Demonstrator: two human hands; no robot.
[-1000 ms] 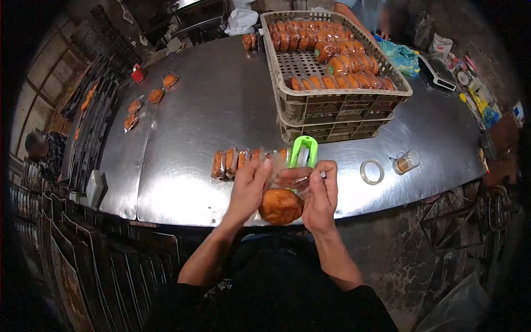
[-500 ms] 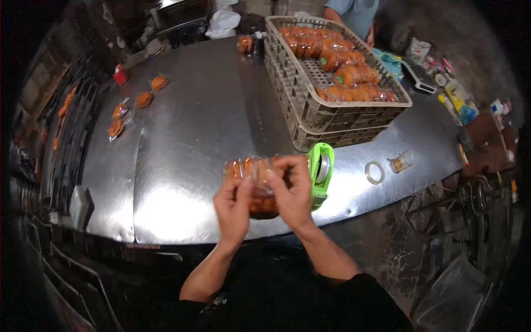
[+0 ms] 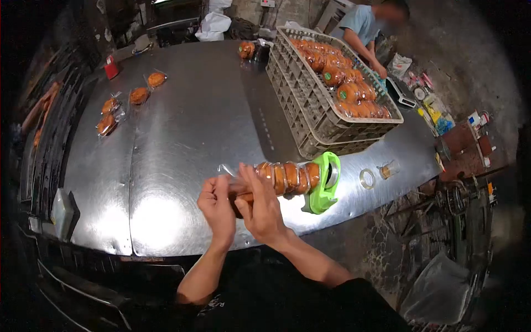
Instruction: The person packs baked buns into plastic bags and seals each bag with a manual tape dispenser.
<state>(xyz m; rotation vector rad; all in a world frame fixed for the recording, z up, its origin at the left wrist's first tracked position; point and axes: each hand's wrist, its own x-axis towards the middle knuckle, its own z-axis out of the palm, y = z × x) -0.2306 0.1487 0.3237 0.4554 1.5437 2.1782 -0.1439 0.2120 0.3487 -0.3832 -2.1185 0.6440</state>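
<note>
A row of round orange-brown buns in a clear plastic bag lies near the table's front edge. Its right end touches or nearly touches the green bag-neck sealer, which has a tape roll in it. Clear film at the bag's left end is between my hands. My left hand pinches this film with curled fingers. Against the same end lies my right hand, fingers stretched out and thumb apart, hiding part of the bag and some buns beneath.
Stacked plastic crates with bagged buns stand at the back right. A tape ring and a small glass lie right of the sealer. Loose wrapped buns and a red bottle are at left. Another person stands behind the crates.
The bagged buns, held up between both hands before, now lie on the table beside the sealer. My hands have shifted left to the bag's end. The other person leans further into view.
</note>
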